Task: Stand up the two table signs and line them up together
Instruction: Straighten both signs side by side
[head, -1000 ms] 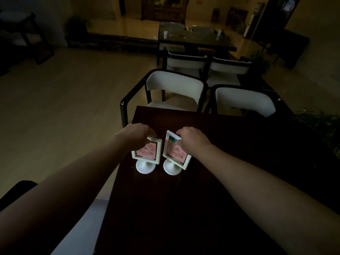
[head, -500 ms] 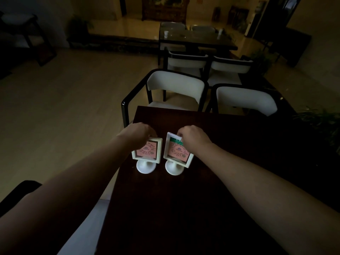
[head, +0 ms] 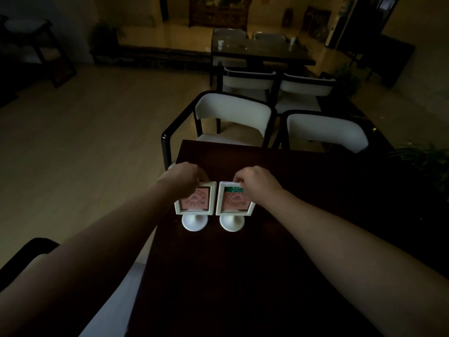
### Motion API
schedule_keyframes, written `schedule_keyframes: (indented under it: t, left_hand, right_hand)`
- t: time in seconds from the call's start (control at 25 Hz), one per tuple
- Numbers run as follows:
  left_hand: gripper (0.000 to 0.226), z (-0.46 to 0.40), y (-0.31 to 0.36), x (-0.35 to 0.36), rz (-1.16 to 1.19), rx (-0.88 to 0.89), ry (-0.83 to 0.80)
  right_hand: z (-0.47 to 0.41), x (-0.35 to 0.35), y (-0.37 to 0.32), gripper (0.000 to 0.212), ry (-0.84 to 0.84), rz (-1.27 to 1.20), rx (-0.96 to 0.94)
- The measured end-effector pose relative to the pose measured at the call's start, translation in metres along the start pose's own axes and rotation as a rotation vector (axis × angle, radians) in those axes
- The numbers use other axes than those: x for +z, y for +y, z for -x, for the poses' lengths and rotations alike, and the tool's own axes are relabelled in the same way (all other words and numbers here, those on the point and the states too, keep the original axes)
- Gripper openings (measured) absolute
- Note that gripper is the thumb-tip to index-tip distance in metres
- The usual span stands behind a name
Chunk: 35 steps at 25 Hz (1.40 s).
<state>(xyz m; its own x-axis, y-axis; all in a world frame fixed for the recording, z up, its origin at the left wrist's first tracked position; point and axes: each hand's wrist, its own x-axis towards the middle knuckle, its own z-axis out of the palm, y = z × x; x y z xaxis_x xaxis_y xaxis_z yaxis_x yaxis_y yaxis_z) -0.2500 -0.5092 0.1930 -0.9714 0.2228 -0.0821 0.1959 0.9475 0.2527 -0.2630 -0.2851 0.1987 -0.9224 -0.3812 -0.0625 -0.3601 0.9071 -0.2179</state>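
Observation:
Two white table signs with pink cards stand upright on round bases, side by side near the left edge of a dark wooden table (head: 303,239). My left hand (head: 184,177) grips the top of the left sign (head: 195,201). The right sign (head: 233,203), which has a green strip at its top, is held at its top edge by my right hand (head: 256,180). The two frames almost touch and both face me. My fingers hide the upper corners of both signs.
Two white-backed chairs, one (head: 230,115) behind the table's far edge and another (head: 325,131) to its right. A second dark table (head: 260,51) with chairs stands farther back. A potted plant (head: 425,161) sits at the right. Pale floor lies to the left.
The right sign was turned from an angled pose to face me squarely. It now stands level with the left sign. The left sign barely moved.

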Motion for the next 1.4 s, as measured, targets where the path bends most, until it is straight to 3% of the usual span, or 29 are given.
schedule_keyframes:
  t: [0.8, 1.08, 1.24, 1.4]
  left_hand:
    - [0.029, -0.011, -0.008, 0.005, 0.042, 0.039, -0.011]
    - [0.05, -0.014, -0.01, 0.002, 0.077, 0.036, -0.022]
    - [0.032, -0.016, -0.011, 0.003, 0.062, 0.036, -0.059]
    - [0.03, -0.016, -0.013, 0.0, 0.054, 0.034, -0.056]
  right_hand:
    - [-0.005, -0.002, -0.005, 0.028, -0.016, 0.04, 0.006]
    - [-0.007, -0.008, 0.0, 0.05, -0.034, -0.001, -0.025]
    - [-0.008, -0.009, -0.001, 0.033, -0.075, 0.016, -0.007]
    - [-0.006, -0.01, 0.001, 0.025, -0.068, 0.001, -0.005]
